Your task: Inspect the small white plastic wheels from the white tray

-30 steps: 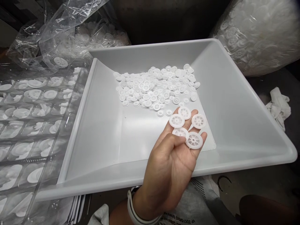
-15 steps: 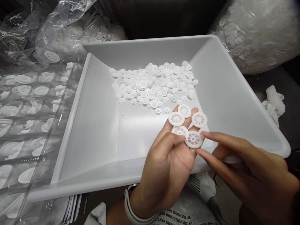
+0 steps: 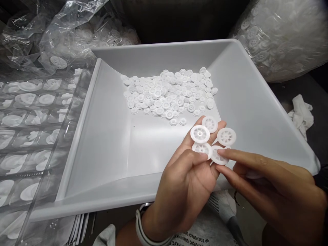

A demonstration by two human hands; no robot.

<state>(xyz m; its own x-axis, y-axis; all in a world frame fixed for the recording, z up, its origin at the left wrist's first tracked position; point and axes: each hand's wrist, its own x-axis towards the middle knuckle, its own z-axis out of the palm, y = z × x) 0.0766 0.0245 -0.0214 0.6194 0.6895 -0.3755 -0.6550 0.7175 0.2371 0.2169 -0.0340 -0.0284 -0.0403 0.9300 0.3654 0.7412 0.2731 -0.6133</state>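
Spoked white plastic discs (image 3: 169, 94) lie heaped at the far end of the wide white plastic tray (image 3: 107, 136). Your left hand (image 3: 187, 181) carries five on its outstretched fingers (image 3: 183, 146), thumb pinning one. Your right hand (image 3: 271, 191) pinches the nearest disc (image 3: 217, 158) between forefinger and thumb, over the tray's near edge.

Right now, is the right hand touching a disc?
Touching: head view shows a right hand fingertip resting on the nearest disc of the discs in the left hand.

Right hand (image 3: 276, 191), wrist off-frame.
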